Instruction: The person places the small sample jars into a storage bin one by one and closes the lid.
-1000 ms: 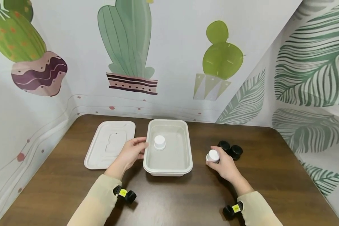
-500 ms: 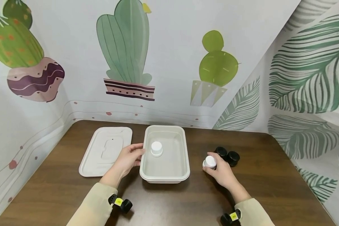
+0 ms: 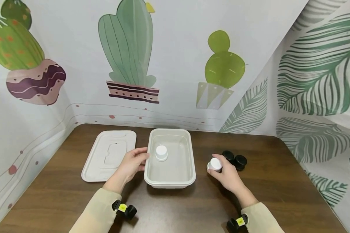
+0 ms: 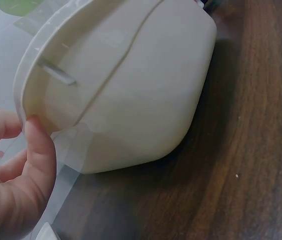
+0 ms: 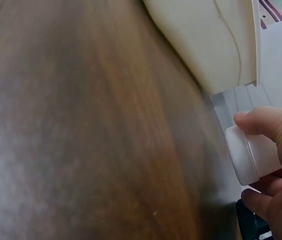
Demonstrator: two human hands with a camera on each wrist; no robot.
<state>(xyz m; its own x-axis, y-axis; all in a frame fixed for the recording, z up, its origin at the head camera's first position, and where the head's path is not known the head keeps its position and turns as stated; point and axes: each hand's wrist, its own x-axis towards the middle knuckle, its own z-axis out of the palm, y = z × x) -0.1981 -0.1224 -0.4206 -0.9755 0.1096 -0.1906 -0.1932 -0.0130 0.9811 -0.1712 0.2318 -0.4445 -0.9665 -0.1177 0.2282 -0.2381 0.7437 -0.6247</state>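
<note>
Your right hand (image 3: 226, 176) grips a small white jar (image 3: 214, 164), fingers curled round its body, thumb on the near side; the wrist view shows it lifted just off the table (image 3: 280, 181). Two black jars (image 3: 235, 159) sit just beyond your fingertips, touching each other. Your left hand (image 3: 131, 163) rests against the white tray (image 3: 169, 184), relaxed fingers touching its left rim. A second white jar (image 3: 161, 153) stands upright inside, just past those fingertips. The tray's lid (image 3: 109, 155) lies flat behind your left knuckles.
</note>
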